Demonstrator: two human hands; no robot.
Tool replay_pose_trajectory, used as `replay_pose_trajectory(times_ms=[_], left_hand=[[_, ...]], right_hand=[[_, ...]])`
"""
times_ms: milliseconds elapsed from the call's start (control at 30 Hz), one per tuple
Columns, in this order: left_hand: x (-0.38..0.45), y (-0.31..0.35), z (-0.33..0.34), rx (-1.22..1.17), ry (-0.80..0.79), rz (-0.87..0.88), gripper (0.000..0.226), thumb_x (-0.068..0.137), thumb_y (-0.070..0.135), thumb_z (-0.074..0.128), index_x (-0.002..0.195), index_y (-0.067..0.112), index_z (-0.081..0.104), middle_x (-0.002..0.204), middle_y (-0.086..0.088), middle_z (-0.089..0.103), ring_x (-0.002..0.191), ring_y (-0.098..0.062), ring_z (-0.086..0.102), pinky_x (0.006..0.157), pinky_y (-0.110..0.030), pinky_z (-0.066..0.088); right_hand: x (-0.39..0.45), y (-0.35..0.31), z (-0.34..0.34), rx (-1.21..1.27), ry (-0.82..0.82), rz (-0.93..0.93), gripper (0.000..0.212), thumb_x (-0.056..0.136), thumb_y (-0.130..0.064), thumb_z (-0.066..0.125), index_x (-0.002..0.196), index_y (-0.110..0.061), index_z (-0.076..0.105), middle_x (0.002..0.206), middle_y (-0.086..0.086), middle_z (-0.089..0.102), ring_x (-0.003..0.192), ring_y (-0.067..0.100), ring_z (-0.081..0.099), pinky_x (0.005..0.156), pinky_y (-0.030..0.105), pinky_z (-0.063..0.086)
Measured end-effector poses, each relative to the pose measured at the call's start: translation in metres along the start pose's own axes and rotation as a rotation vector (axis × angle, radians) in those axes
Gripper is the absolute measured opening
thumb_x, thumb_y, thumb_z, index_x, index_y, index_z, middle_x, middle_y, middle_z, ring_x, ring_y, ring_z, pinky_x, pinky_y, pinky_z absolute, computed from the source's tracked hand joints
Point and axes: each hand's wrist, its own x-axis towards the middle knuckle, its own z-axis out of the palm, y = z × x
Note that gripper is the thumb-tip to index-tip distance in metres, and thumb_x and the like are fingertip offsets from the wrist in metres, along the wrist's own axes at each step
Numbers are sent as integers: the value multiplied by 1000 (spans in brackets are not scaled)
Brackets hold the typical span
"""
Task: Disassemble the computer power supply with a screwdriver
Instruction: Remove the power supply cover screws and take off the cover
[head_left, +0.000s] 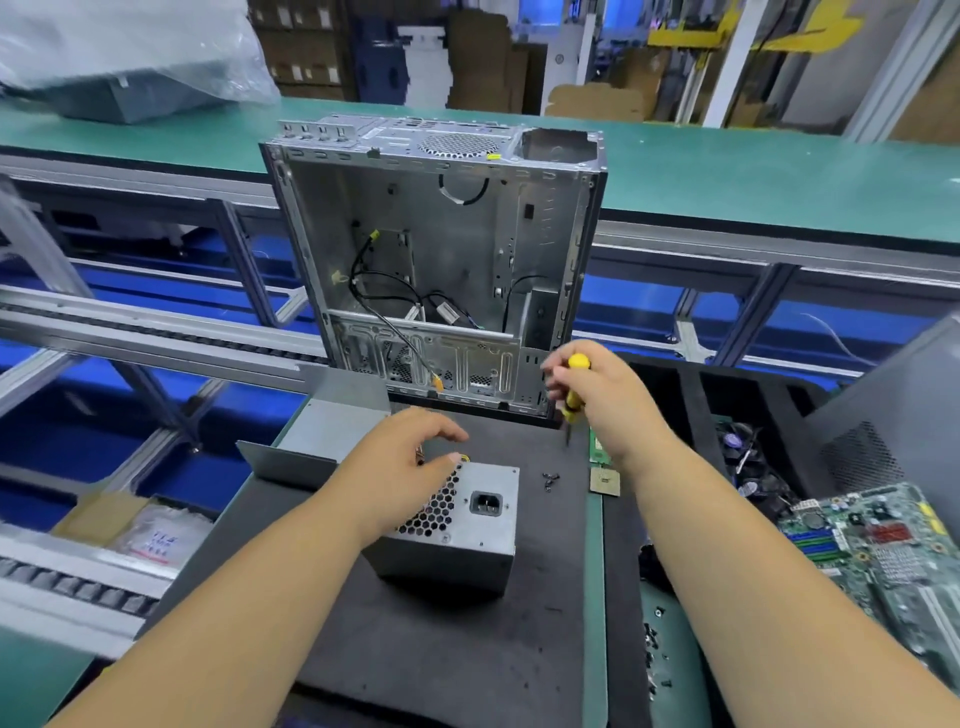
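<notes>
Centrally on the black foam mat (441, 649) sits the grey metal power supply box (462, 525), w/ left hand (400, 473) resting on its top left, fingers loosely spread. Right hand (597, 395), raised beyond the box's right, grips a yellow-handled screwdriver (574, 389), tip down.

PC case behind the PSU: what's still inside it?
Inside the open computer case: loose black cables with yellow-tipped connectors, bare metal panels, a drive cage at the bottom. No motherboard visible. Its lowest edge is hidden behind the right hand.
</notes>
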Motion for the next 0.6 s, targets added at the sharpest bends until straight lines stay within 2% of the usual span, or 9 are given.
replay_pose_trajectory(times_ms=[67, 133, 267, 333, 433, 600], left_hand=[[-5, -2, -3, 54, -46, 81, 22, 91, 22, 64, 105, 38, 64, 114, 22, 57, 114, 1, 49, 93, -5, 32], [-12, -6, -6, 62, -65, 126, 26, 89, 14, 65, 107, 33, 64, 113, 17, 58, 116, -2, 48, 92, -2, 29], [-25, -16, -15, 77, -144, 203, 34, 81, 8, 65, 110, 25, 64, 114, 13, 57, 113, -6, 51, 100, -23, 41], [-29, -20, -15, 61, -202, 255, 36, 79, 12, 68, 111, 25, 62, 116, 12, 56, 113, -6, 51, 98, -21, 41], [-35, -30, -14, 48, -279, 316, 37, 77, 24, 76, 110, 28, 59, 122, 15, 51, 116, -2, 47, 98, -17, 40], [-39, -39, -7, 26, -199, 341, 35, 73, 26, 80, 101, 28, 59, 120, 17, 49, 117, -6, 44, 101, -28, 41]], right_hand=[[-14, -22, 12, 144, -9, -54, 16, 84, -18, 54, 79, -27, 66, 74, -8, 65, 75, 12, 61, 69, 27, 46], [-28, -39, 25, 278, -3, -59, 11, 77, -18, 54, 79, -21, 64, 71, -6, 62, 73, 15, 57, 69, 29, 44], [-52, -55, 54, 475, 39, -60, 9, 74, -12, 52, 79, -12, 60, 72, 0, 56, 67, 16, 50, 67, 27, 42], [-62, -57, 64, 562, 37, -65, 10, 74, -10, 51, 80, -9, 59, 72, 3, 54, 65, 16, 48, 65, 25, 42], [-76, -57, 84, 562, 40, -73, 11, 74, -10, 50, 79, -10, 60, 70, 3, 52, 63, 16, 47, 65, 26, 41], [-96, -52, 106, 429, 66, -79, 12, 78, -13, 49, 79, -13, 62, 71, 2, 52, 64, 18, 47, 63, 26, 41]])
